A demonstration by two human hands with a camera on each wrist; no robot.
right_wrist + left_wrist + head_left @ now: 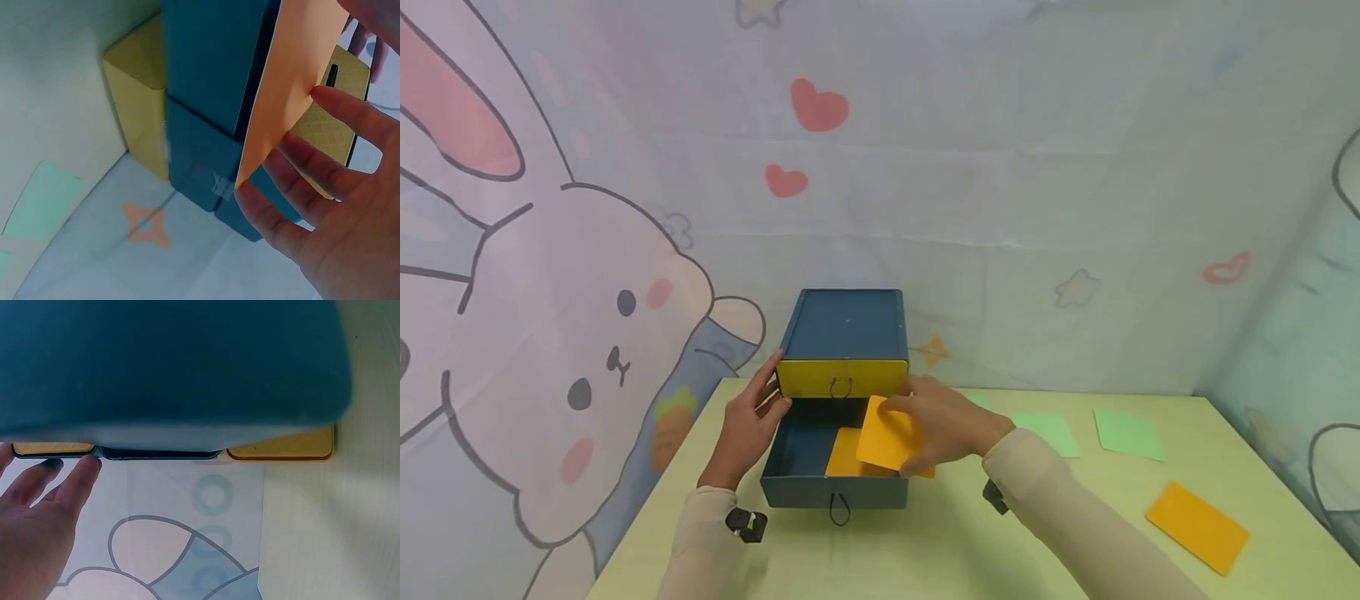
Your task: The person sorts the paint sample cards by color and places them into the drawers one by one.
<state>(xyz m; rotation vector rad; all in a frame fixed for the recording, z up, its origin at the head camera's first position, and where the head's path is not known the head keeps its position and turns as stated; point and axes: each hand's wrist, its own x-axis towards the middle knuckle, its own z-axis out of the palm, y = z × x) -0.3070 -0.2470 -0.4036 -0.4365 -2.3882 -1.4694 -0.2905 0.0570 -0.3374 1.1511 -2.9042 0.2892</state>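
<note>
A small blue drawer cabinet (pixel 850 325) stands on the table, its yellow top drawer (pixel 805 379) closed. Below that, a blue drawer (pixel 790 492) is pulled out, with an orange card (pixel 842 454) inside. My right hand (pixel 953 421) pinches another orange card (pixel 882 440) between thumb and fingers, tilted over the drawer's right part. In the right wrist view its fingertips lie along the edge of this card (pixel 275 119). My left hand (pixel 747 432) rests with relaxed fingers against the cabinet's left side. Its fingertips (pixel 89 464) touch the cabinet's edge in the left wrist view.
Green cards (pixel 1127 434) lie on the table right of the cabinet, partly behind my right arm. One more orange card (pixel 1198 527) lies nearer the front right. Behind the table hangs a cloth backdrop (pixel 1000 208) printed with a rabbit, hearts and stars.
</note>
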